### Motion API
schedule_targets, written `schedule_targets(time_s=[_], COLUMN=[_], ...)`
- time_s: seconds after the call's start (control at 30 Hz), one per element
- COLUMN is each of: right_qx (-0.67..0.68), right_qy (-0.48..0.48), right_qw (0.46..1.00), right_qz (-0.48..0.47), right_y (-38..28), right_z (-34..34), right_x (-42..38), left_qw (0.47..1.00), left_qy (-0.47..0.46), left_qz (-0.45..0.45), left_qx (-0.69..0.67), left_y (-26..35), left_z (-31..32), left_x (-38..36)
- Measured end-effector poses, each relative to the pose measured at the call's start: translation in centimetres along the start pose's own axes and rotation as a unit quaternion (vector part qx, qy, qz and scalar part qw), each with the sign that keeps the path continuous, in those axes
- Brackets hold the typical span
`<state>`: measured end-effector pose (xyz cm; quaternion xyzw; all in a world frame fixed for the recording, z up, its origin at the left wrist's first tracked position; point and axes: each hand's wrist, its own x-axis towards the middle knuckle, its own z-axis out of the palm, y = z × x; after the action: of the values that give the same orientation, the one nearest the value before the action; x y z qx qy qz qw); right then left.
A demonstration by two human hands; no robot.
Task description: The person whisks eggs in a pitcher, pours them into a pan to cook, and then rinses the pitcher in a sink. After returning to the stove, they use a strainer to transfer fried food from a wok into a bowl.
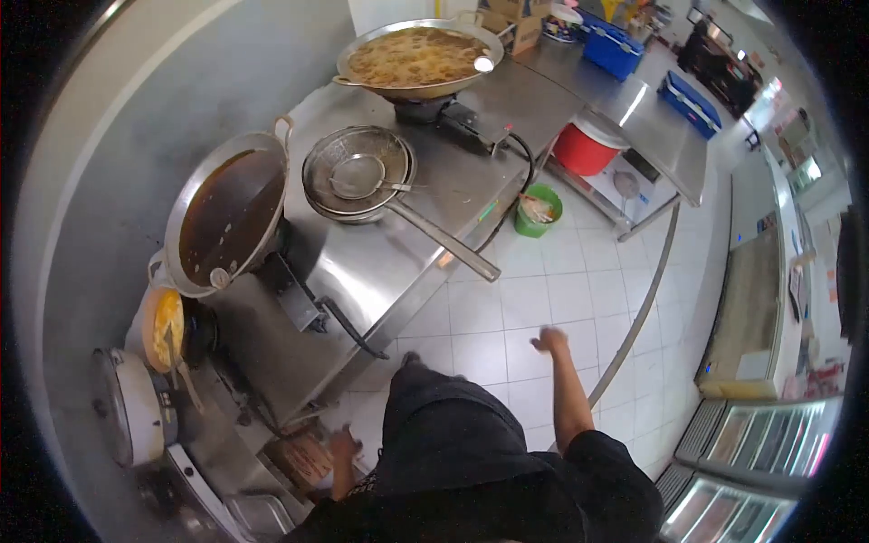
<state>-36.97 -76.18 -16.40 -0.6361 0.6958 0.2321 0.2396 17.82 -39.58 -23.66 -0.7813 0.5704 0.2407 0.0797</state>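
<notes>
Both empty, our left hand (343, 447) hangs loosely open near the counter (367, 271); our right hand (549, 341) seems half-curled.

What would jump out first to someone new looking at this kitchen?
Probably the wide wok of bubbling, golden frying food at the far end of the steel table, and the second wok of dark liquid by the wall on the left. Between them, the stacked strainers point a long handle out past the table edge. The bright red tub beyond, at upper right, also stands out.
</notes>
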Motion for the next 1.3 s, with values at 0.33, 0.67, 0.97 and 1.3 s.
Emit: schedule_targets(time_s=[0.33, 0.67, 0.97, 1.3], right_qx=[0.741, 0.586, 0.536, 0.505], right_qy=[-0.128, -0.576, -0.503, -0.433], right_qw=[0.572, 0.541, 0.655, 0.714], right_qz=[-0.327, -0.176, -0.174, -0.22], right_y=[-21.2, -20.8, -19.2, -15.9], right_z=[-29.3, -26.7, -33.7, -39.2], right_x=[6.3, 0.9, 4.9, 4.8], left_qw=[0.585, 0.291, 0.484, 0.792], left_qy=[0.018, -0.039, 0.077, 0.334], left_qz=[0.105, -0.047, -0.142, -0.19], left_qx=[-0.804, -0.955, -0.86, -0.475], left_y=[34.5, 34.3, 33.0, 39.2], left_z=[-38.0, -42.3, -41.4, -36.7], left_x=[18.3, 26.8, 23.8, 25.9])
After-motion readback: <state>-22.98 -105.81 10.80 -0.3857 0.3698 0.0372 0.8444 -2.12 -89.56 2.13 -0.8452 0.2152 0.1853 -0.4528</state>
